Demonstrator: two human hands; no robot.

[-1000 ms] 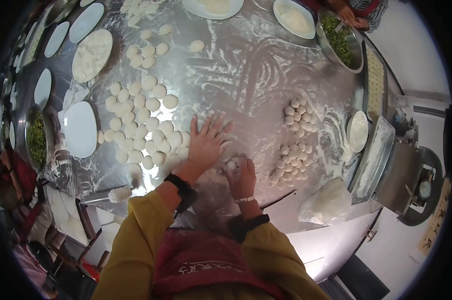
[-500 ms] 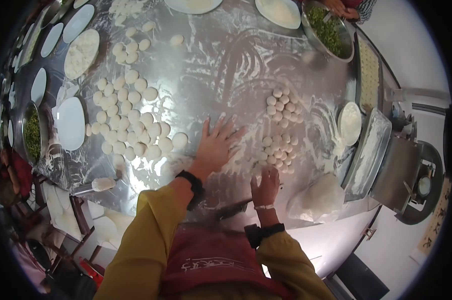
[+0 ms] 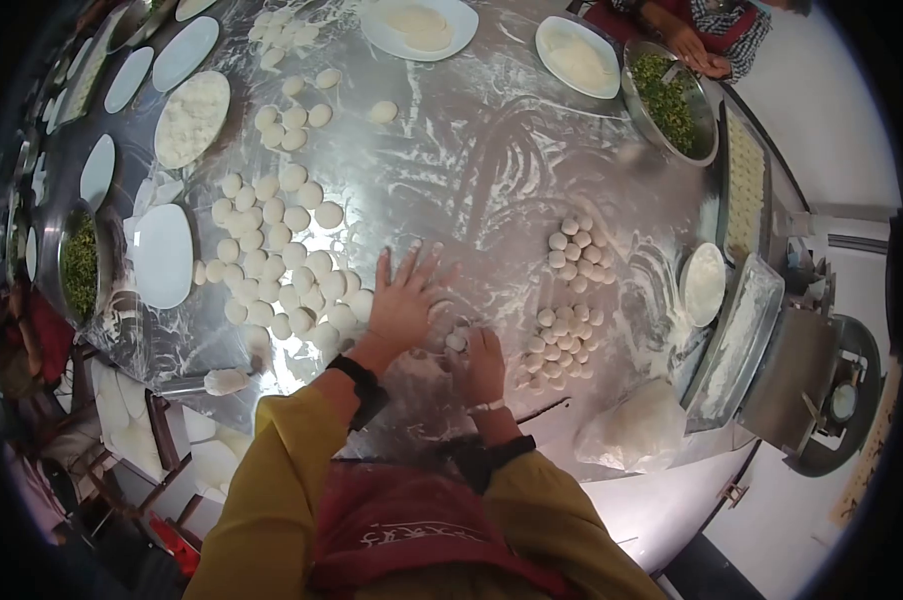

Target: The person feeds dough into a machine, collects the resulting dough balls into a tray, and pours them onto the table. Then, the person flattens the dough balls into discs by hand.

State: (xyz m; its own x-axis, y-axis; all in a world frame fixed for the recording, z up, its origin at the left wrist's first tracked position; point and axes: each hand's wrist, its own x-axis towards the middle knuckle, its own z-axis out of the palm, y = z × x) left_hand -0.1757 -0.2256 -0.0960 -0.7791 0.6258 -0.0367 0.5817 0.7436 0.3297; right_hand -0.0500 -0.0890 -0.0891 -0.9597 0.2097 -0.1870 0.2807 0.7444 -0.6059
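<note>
My left hand lies palm down on the floury steel table with its fingers spread, just right of a cluster of flattened dough discs. Close beside it, my right hand has its fingers curled at a small dough ball, which shows at the fingertips. Whether anything lies under the left palm is hidden. Right of my right hand sit two groups of small round dough balls, a nearer group and a farther group.
A clear plastic bag, a floury metal tray and a bowl of flour line the right side. A rolling pin rests left. Bowls of chopped green filling and white plates stand around. Another person's hands are far right.
My right hand has moved left from the dough balls, bringing one ball close to my left hand. The left hand has shifted slightly left and stays spread. The camera view has also shifted.
</note>
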